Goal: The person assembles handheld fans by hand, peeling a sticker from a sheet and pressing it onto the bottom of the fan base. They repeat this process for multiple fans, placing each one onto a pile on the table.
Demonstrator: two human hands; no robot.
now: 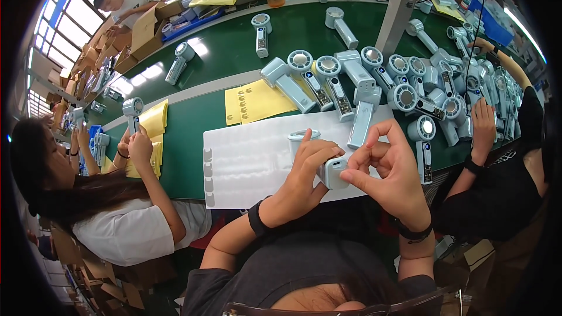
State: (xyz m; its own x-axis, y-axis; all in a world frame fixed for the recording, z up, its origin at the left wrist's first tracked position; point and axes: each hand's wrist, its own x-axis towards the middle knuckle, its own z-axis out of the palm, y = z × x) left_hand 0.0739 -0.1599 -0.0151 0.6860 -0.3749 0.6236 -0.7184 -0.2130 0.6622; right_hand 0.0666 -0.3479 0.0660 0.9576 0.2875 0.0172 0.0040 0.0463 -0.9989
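Note:
My left hand (304, 172) is wrapped round a pale blue handheld fan (335, 174), its handle end turned toward me. The fan's round head shows beyond my fingers. Close by that end, my right hand (389, 175) has thumb and fingers bent together, the thumb tip at the edge of the handle. Whether something small sits between those fingers I cannot make out. Beneath both hands lies a white sheet (249, 169) with a column of small grey stickers (209, 178) along its left edge. Another pale blue fan (363, 123) rests just beyond my right hand.
Many similar fans (404, 96) are heaped to the right, where a co-worker's hand (483, 120) reaches in. Yellow sticker sheets (263, 100) lie beyond the white sheet. At left, a person holds a fan (133, 108). A metal post (401, 11) rises at the back right.

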